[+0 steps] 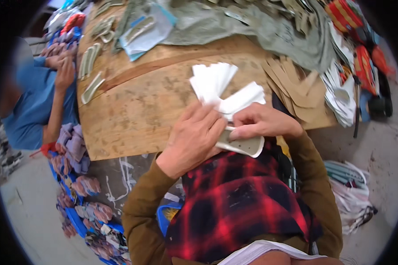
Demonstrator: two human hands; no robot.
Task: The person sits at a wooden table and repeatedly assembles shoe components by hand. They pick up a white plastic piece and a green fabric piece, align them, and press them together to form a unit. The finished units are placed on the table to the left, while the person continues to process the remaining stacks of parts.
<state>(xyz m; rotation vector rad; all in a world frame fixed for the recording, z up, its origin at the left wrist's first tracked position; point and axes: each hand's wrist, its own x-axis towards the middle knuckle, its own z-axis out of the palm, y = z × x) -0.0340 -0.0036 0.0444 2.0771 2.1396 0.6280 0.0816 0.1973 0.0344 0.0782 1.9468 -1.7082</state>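
A stack of white U-shaped cut pieces (212,81) lies fanned out near the table's front edge, its two arms pointing away from me. My left hand (194,134) rests over the near end of the stack, fingers stretched out flat and their tips blurred. Below it, at the table edge by my apron, is a curved grey-beige piece with a white rim (247,145) and small dark dots. My right hand (263,120) has curled fingers, with thumb and forefinger pinched at this piece's upper edge. Part of the piece is hidden under my hands.
Beige U-shaped pieces (296,88) lie at the right of the wooden table (132,115). A grey-green cloth (199,31) covers its far side. Several white-rimmed pieces (89,59) lie at left, beside a co-worker in a blue shirt (40,106). Bundled parts (93,212) crowd the lower left.
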